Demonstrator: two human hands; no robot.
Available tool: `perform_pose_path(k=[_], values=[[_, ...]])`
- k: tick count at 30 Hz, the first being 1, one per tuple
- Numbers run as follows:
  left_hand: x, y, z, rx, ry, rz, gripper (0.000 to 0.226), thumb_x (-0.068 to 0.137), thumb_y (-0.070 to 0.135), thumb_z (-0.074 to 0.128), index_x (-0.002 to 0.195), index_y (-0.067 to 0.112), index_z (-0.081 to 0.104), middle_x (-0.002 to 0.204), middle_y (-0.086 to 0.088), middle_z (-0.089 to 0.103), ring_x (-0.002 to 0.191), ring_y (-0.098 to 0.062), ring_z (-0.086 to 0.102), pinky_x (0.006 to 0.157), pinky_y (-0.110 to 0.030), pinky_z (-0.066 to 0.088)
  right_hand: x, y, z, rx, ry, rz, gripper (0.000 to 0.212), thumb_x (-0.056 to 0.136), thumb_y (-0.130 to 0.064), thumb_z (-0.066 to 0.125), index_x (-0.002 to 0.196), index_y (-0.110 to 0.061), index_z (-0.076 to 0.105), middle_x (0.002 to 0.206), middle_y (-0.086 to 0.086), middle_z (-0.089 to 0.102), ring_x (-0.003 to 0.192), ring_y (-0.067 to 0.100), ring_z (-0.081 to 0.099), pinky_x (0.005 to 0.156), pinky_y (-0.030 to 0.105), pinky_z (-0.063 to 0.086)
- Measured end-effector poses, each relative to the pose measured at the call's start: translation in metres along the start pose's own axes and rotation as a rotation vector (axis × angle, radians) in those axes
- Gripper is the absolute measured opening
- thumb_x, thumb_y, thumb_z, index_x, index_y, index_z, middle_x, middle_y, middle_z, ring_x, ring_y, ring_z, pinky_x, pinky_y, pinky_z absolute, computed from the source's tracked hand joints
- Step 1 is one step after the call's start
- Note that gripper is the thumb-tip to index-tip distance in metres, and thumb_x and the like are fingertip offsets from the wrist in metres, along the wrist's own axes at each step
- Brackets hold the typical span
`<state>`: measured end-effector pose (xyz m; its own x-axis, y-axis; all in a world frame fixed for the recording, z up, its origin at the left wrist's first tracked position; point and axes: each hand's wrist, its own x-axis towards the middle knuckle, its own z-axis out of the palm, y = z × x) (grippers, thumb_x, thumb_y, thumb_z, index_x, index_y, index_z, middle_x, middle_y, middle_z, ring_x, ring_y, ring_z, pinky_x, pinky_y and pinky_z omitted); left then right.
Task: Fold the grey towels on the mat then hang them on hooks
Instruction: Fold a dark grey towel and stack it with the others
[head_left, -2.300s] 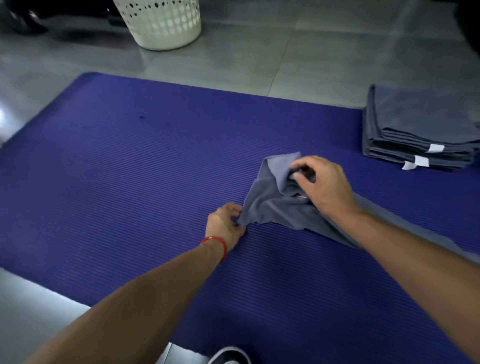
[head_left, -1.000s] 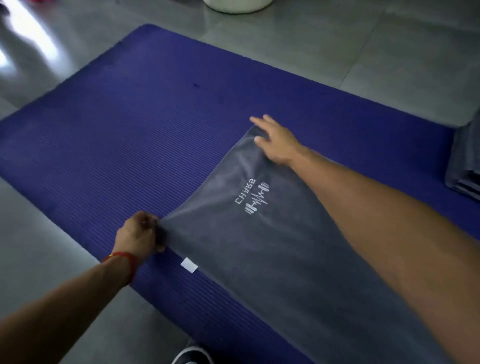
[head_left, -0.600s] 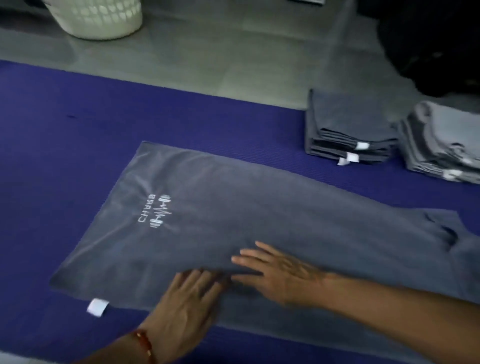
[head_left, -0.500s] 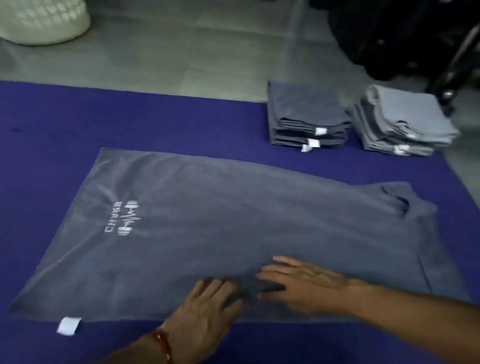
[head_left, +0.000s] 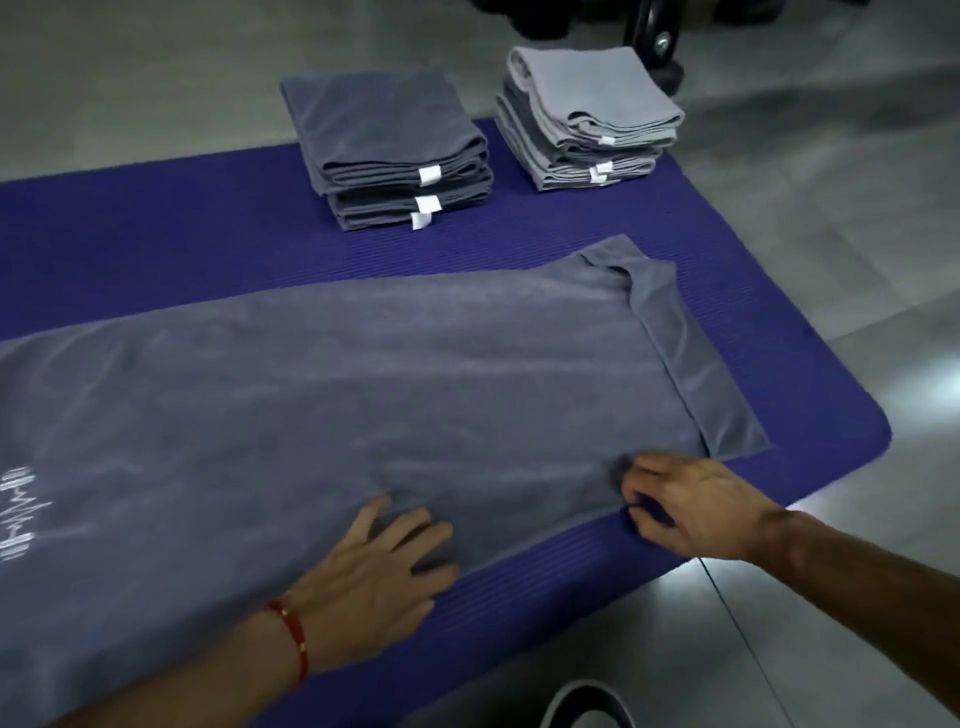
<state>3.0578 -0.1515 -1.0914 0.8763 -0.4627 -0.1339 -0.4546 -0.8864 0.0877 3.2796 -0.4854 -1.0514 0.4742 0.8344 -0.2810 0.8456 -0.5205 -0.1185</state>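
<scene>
One towel (head_left: 363, 374) is spread on the mat (head_left: 156, 208); two stacks (head_left: 395, 150) are seen. Left hand (head_left: 374, 577) lies flat; right hand (head_left: 685, 509), since slid rightward, pinches its edge.

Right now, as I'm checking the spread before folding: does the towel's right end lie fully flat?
No: the right end of the towel is turned back on itself in a strip.

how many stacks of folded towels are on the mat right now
2. A darker grey stack sits at the mat's far edge; a lighter stack stands to its right, apart from it.
</scene>
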Motion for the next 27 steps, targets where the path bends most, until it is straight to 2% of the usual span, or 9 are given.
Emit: perform_pose_path(k=[3, 5, 9, 13, 16, 18, 21, 23, 27], values=[[0.023, -0.019, -0.006, -0.017, 0.086, 0.016, 0.027, 0.091, 0.044, 0.051, 0.115, 0.037, 0.059, 0.124, 0.001, 0.061, 0.108, -0.023, 0.061, 0.09, -0.047, 0.045, 0.022, 0.02, -0.019, 0.055, 0.033, 0.145, 0.021, 0.086, -0.046, 0.05, 0.08, -0.029, 0.06, 0.076, -0.012, 0.062, 0.066, 0.013, 0.062, 0.059, 0.022, 0.04], [0.045, -0.045, -0.013, -0.066, 0.131, -0.149, 0.035, 0.093, 0.041, 0.046, 0.124, 0.034, 0.06, 0.126, -0.001, 0.061, 0.109, -0.024, 0.061, 0.088, -0.044, 0.042, 0.051, 0.041, -0.034, 0.032, 0.135, 0.201, 0.018, 0.09, -0.042, 0.053, 0.086, -0.028, 0.064, 0.083, -0.009, 0.065, 0.071, 0.02, 0.067, 0.06, 0.026, 0.044], [0.101, -0.108, -0.029, -0.077, 0.068, -0.511, 0.052, 0.098, 0.049, 0.032, 0.143, 0.034, 0.051, 0.15, -0.006, 0.044, 0.136, -0.033, 0.043, 0.099, -0.06, 0.037, 0.13, 0.088, -0.067, 0.029, 0.296, 0.282, 0.028, 0.1, -0.036, 0.043, 0.103, -0.016, 0.062, 0.1, 0.006, 0.065, 0.085, 0.032, 0.066, 0.064, 0.041, 0.055], [0.128, -0.138, -0.015, -0.07, -0.01, -0.687, 0.061, 0.098, 0.054, 0.021, 0.155, 0.035, 0.033, 0.16, -0.007, 0.031, 0.147, -0.037, 0.026, 0.105, -0.074, 0.026, 0.21, 0.133, -0.1, -0.019, 0.212, 0.248, 0.021, 0.103, -0.019, 0.048, 0.116, -0.011, 0.063, 0.114, 0.013, 0.061, 0.105, 0.034, 0.059, 0.089, 0.045, 0.05], [0.124, -0.136, 0.004, -0.026, 0.021, -0.724, 0.063, 0.1, 0.056, 0.016, 0.16, 0.038, 0.011, 0.168, -0.001, 0.016, 0.154, -0.034, 0.012, 0.115, -0.072, 0.011, 0.253, 0.17, -0.104, -0.033, 0.071, 0.336, 0.043, 0.09, -0.011, 0.066, 0.132, -0.022, 0.061, 0.131, 0.01, 0.059, 0.12, 0.034, 0.054, 0.104, 0.046, 0.045], [0.124, -0.136, 0.005, -0.036, 0.028, -0.729, 0.063, 0.1, 0.057, 0.016, 0.16, 0.039, 0.007, 0.169, 0.002, 0.012, 0.155, -0.031, 0.008, 0.117, -0.07, 0.008, 0.268, 0.184, -0.095, 0.048, 0.018, 0.352, 0.053, 0.086, -0.007, 0.068, 0.135, -0.025, 0.059, 0.138, 0.009, 0.057, 0.126, 0.032, 0.053, 0.108, 0.047, 0.043], [0.124, -0.136, 0.003, -0.041, 0.02, -0.728, 0.064, 0.099, 0.057, 0.019, 0.16, 0.039, 0.008, 0.169, 0.002, 0.011, 0.156, -0.031, 0.007, 0.117, -0.07, 0.009, 0.27, 0.188, -0.081, 0.154, 0.097, 0.37, 0.045, 0.086, 0.001, 0.063, 0.127, -0.019, 0.061, 0.128, 0.009, 0.058, 0.12, 0.031, 0.053, 0.105, 0.045, 0.043], [0.124, -0.137, 0.004, -0.032, 0.011, -0.728, 0.064, 0.099, 0.056, 0.021, 0.16, 0.038, 0.01, 0.169, 0.001, 0.012, 0.155, -0.031, 0.007, 0.117, -0.07, 0.01, 0.266, 0.194, -0.076, 0.093, 0.128, 0.383, 0.035, 0.091, -0.005, 0.065, 0.121, -0.021, 0.061, 0.118, 0.006, 0.059, 0.115, 0.03, 0.05, 0.103, 0.047, 0.042], [0.125, -0.137, 0.002, -0.019, -0.013, -0.728, 0.065, 0.099, 0.056, 0.022, 0.16, 0.039, 0.011, 0.169, 0.001, 0.013, 0.155, -0.031, 0.008, 0.117, -0.07, 0.01, 0.271, 0.201, -0.092, -0.03, -0.006, 0.354, 0.026, 0.096, -0.021, 0.067, 0.121, -0.02, 0.063, 0.12, 0.011, 0.055, 0.123, 0.036, 0.042, 0.103, 0.051, 0.034]])
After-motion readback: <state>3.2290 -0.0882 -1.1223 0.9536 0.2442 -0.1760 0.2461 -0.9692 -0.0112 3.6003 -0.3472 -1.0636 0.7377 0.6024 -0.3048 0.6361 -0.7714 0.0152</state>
